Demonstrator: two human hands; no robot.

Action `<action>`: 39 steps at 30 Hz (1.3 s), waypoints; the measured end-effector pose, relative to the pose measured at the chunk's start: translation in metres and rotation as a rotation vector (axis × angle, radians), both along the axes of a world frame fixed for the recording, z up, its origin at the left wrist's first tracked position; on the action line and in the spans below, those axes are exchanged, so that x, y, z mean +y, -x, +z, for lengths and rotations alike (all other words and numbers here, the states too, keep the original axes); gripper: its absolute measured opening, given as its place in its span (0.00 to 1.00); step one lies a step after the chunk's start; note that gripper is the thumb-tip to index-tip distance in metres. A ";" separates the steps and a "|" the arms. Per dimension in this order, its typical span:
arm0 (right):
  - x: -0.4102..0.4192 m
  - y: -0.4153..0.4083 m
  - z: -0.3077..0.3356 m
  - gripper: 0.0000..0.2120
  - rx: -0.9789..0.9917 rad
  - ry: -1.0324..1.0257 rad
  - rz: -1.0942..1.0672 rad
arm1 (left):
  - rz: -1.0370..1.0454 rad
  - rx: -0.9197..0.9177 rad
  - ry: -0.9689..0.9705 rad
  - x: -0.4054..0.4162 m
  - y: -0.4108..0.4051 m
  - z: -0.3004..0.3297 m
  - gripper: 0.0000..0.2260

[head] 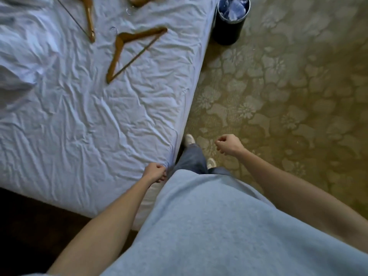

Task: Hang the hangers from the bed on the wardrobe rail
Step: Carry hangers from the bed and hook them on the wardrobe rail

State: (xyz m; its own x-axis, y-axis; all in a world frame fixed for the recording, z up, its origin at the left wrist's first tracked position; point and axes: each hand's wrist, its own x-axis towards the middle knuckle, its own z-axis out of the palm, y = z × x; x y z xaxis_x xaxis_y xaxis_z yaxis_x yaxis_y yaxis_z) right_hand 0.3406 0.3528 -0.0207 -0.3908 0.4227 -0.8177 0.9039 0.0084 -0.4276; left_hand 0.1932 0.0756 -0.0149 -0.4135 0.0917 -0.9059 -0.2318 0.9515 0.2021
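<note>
second hanger (89, 18): well ahead of the left hand (154, 172), its hook and upper part cut off by the top edge.
third hanger (137, 1): further ahead, only a wooden end showing below the top edge; a small wire hook beside it, too small to tell whose.
bin (231, 22): far ahead of the right hand (229, 144), rim clipped by the top edge, contents blurred.
fingers of both hands: curled under, palms hidden.
feet: partly hidden by the legs and shirt (209, 226).
bed (79, 126): runs off the left edge.
</note>
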 end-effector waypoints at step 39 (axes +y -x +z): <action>0.345 0.731 -0.056 0.11 0.053 -0.240 1.243 | 0.873 0.149 -0.045 0.401 0.526 -0.065 0.12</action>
